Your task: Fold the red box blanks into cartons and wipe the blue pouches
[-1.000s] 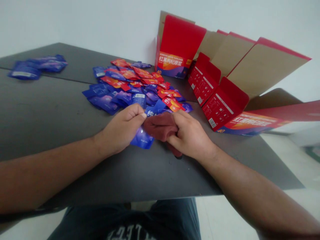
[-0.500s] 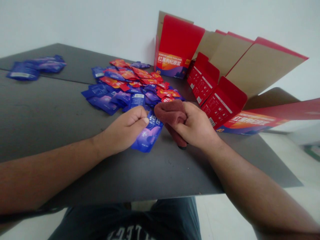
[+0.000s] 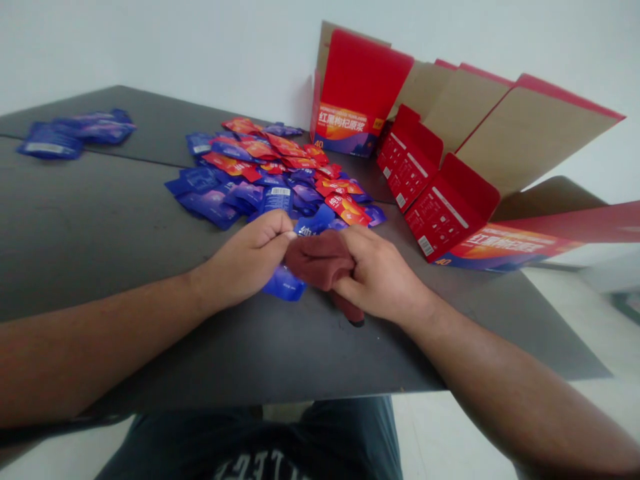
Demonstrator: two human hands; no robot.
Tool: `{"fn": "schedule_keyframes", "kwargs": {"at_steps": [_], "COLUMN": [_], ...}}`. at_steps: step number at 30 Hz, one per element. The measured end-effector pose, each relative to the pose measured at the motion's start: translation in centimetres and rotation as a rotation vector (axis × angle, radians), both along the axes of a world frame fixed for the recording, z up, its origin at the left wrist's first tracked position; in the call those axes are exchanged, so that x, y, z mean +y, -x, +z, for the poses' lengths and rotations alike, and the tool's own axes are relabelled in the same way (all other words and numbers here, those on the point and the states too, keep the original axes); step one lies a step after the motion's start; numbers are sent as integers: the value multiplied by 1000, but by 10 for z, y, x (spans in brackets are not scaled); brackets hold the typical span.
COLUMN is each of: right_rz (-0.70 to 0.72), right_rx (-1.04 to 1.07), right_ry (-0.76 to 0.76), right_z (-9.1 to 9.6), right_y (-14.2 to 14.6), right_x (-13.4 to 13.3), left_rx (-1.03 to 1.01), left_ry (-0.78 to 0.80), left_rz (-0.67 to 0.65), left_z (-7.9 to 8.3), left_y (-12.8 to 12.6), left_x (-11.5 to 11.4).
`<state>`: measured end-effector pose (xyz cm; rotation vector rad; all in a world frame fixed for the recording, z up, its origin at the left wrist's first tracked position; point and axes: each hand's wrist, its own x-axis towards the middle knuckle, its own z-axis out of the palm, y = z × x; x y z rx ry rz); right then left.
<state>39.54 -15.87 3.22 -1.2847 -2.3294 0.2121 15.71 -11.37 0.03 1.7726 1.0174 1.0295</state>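
At the bottom of the view is the person's dark printed shirt (image 3: 250, 453), cut off by the frame. Just beyond it, 2 bare hands work together over the near edge of the sachet pile on a dark table (image 3: 100, 220). The right hand (image 3: 380, 273) is closed around a maroon cloth (image 3: 320, 260), with its fingers wrapped over the top and a tail of cloth hanging below. The left hand (image 3: 245, 260) is pinched shut, fingertips against the cloth's edge; whether it grips the cloth, a sachet or both is hard to tell. A blue sachet (image 3: 284, 285) lies partly under the cloth, and its hidden part cannot be read.

The work in hand looks like wiping or handling this sachet with the cloth, and lifting it clear would call for moving the cloth off first.

Beyond lies a mixed pile of blue and red sachets (image 3: 265, 173), overlapping so that the lower ones are hidden. A few blue sachets (image 3: 53, 141) lie well apart on the left. Flat red cartons (image 3: 355, 87) stand open at the far right, cut off by the frame.
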Motion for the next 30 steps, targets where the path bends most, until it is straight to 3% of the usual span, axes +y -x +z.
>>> {"fn": "schedule_keyframes", "kwargs": {"at_steps": [2, 6, 11, 17, 21, 26, 30], "right_rz": [32, -40, 142, 15, 189, -29, 58], "right_rx": [-10, -7, -164, -146, -184, -84, -111], "right_ry": [-10, -35, 33, 6, 34, -16, 14], "right_z": [-2, -6, -5, -4, -5, -5, -5], "right_y": [2, 7, 21, 21, 23, 15, 11], "right_x": [-2, -8, -19, -20, -22, -16, -10], "left_rx": [-21, -60, -9, -99, -50, -105, -78], "left_ry": [6, 51, 32, 74, 46, 87, 88], "left_rz": [7, 29, 45, 50, 106, 47, 3], "left_z": [-2, -4, -1, -4, 1, -6, -10], "left_y": [0, -1, 0, -1, -3, -1, 1], "left_x": [1, 0, -1, -1, -4, 0, 3]}}
